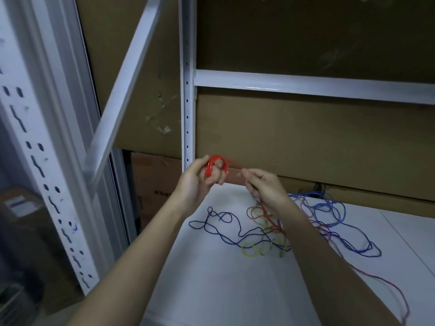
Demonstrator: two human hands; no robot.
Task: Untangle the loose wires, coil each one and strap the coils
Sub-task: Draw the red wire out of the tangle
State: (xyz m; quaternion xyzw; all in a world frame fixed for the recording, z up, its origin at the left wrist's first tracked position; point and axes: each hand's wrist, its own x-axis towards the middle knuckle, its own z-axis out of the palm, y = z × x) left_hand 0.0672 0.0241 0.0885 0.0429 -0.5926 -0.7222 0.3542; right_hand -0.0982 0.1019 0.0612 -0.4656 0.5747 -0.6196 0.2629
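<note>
Head view: a red coil point(215, 167) is held around the curled fingers of the left hand point(200, 182), while its loose strand is pinched by the right hand point(263, 187). Coiling appears partly done; no strap is seen. Below the right fingers, blue wire point(226, 231) and yellow wire point(259, 249) lie tangled on the table point(223, 290), likely snagging the red.

A storeroom: metal shelving point(187, 90) backed by stacked cardboard boxes point(306, 137)

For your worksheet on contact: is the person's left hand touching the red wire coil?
Touching. The head view shows the red wire coil looped around the fingers of the left hand, which grips it.
</note>
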